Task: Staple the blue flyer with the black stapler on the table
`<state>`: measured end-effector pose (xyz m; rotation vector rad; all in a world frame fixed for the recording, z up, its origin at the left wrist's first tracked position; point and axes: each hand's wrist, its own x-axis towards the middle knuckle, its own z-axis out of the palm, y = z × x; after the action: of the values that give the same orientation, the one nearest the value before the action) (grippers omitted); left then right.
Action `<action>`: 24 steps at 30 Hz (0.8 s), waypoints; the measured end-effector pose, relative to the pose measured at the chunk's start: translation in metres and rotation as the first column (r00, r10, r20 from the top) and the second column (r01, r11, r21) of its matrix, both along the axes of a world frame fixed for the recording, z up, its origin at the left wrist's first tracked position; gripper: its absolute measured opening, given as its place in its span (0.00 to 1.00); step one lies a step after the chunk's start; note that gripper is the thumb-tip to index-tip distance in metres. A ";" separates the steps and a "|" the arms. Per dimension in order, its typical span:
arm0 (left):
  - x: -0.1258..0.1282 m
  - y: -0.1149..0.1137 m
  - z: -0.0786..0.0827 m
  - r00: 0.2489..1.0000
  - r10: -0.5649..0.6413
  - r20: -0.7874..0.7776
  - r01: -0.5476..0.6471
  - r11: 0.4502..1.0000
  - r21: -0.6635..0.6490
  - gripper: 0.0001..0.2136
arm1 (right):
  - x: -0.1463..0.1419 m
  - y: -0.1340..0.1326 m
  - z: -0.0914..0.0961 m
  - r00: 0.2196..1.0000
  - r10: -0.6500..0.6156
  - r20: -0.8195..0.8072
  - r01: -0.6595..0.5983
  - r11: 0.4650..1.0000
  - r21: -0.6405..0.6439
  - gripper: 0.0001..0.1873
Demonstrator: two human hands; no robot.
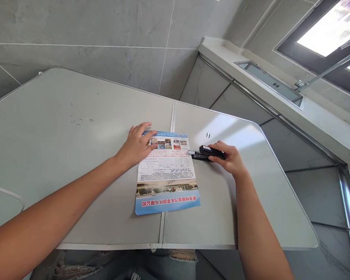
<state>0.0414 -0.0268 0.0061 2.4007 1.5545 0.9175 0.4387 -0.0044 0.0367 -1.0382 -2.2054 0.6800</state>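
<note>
Here, a slim black stapler meets glossy rectangular paper

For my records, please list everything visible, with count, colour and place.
Table: 1, pale grey, centre
Sheet: 1, white and blue, on table
Stapler: 1, black, at sheet's right edge
Tiny bits: 2, grey, beyond stapler
Specks: several, dark, table's left half
Panel: 1, pale, lower left
Wall: 1, grey, behind table
Counter: 1, white, right
Cabinets: several, grey, under counter
Sink: 1, grey, in counter
Tap: 1, silvery, by sink
Window: 1, dark-framed, upper right
Jeans: 1 pair, blue-grey, below table
Arms: 2, bare, over table
Left grip: 1, bare, on sheet's left
Right grip: 1, bare, holding stapler
</note>
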 end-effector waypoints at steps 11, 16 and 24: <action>0.016 -0.029 0.018 0.733 -0.513 0.447 0.645 0.733 -0.216 0.11 | -0.084 -0.035 0.006 0.942 0.324 -0.092 -0.323 0.946 0.024 0.14; 0.010 -0.026 0.024 0.749 -0.455 0.482 0.619 0.739 -0.266 0.14 | -0.076 -0.033 0.006 0.971 0.210 -0.112 -0.210 0.978 0.009 0.14; 0.022 -0.033 0.025 0.786 -0.437 0.436 0.568 0.791 -0.230 0.12 | -0.086 -0.039 0.012 0.926 0.344 -0.153 -0.346 0.938 0.017 0.13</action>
<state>0.0630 -0.0594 0.0315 2.0704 0.7776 0.8129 0.3528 -0.0433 0.0488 -0.5798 -2.2691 0.8944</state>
